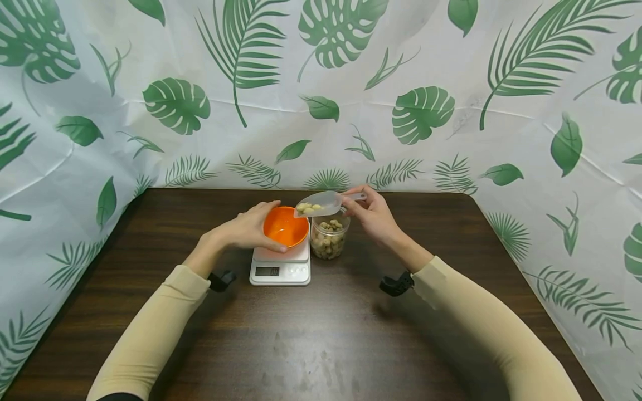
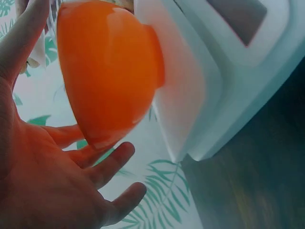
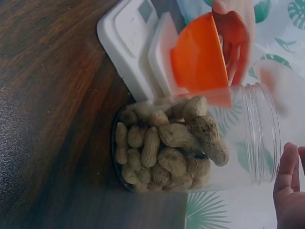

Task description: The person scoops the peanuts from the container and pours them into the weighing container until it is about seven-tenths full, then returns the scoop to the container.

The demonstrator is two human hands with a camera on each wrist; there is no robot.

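An orange bowl sits on a white kitchen scale. My left hand holds the bowl from the left, thumb at the near side and fingers round the far side; the left wrist view shows the fingers behind the bowl's wall. With the right hand I grip the handle of a translucent scoop. Several peanuts lie in the scoop, whose front end overlaps the bowl's right rim in the head view. Below the scoop stands a clear jar partly filled with unshelled peanuts.
All of this stands toward the far edge of a dark wooden table. Behind the table hangs a white sheet with green leaf prints. The scale's small display faces me. The jar is close beside the scale's right side.
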